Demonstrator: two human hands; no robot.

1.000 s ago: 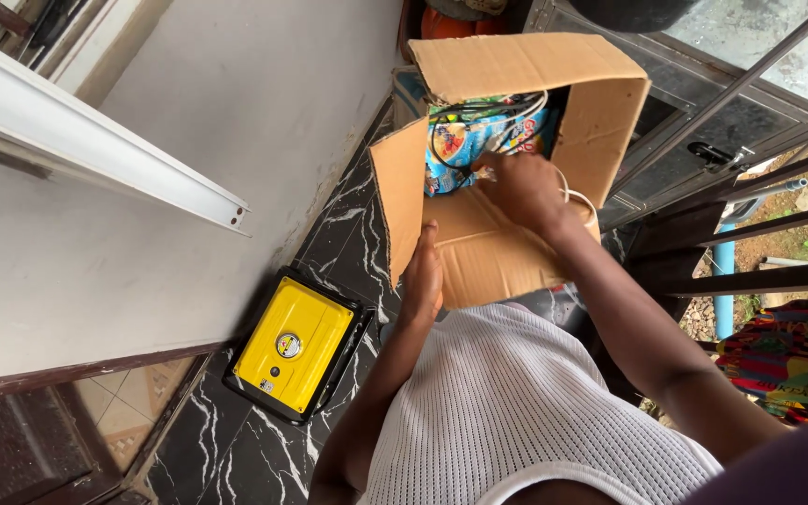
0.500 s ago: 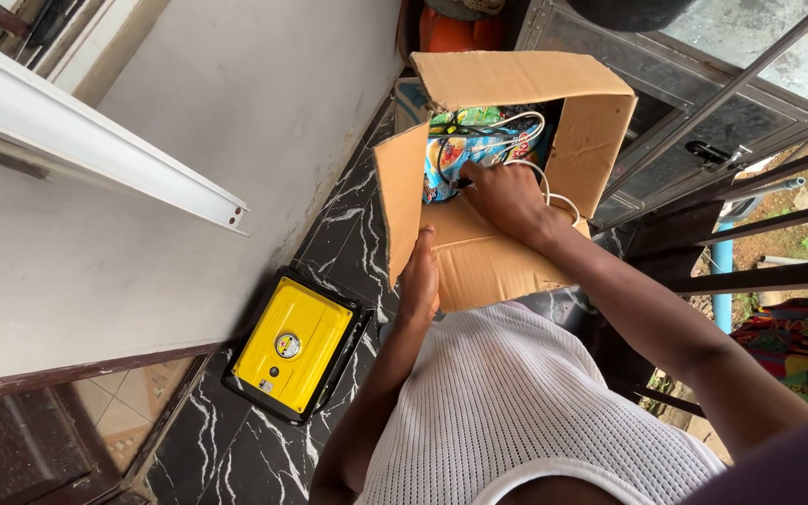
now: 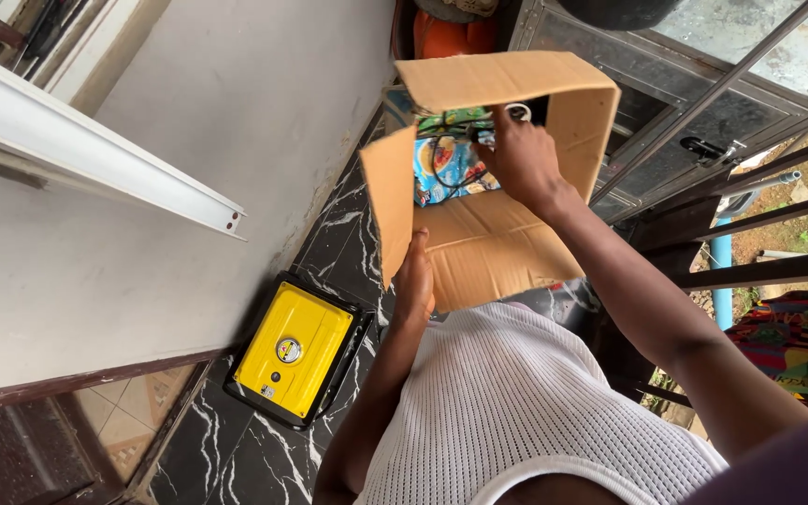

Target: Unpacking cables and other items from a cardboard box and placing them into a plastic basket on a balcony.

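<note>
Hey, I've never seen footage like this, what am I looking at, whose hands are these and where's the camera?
The camera sits on a person's head and looks straight down, so you see their own arms and white mesh top. There is no machine. The left hand grips the near corner of an open cardboard box, steadying it. The right hand reaches inside, among white and black cables and a colourful printed bag; its fingers seem closed around something there, but I cannot tell what. On the black marbled floor beside the wall stands a yellow machine in a black frame. A metal door is on the right.
</note>
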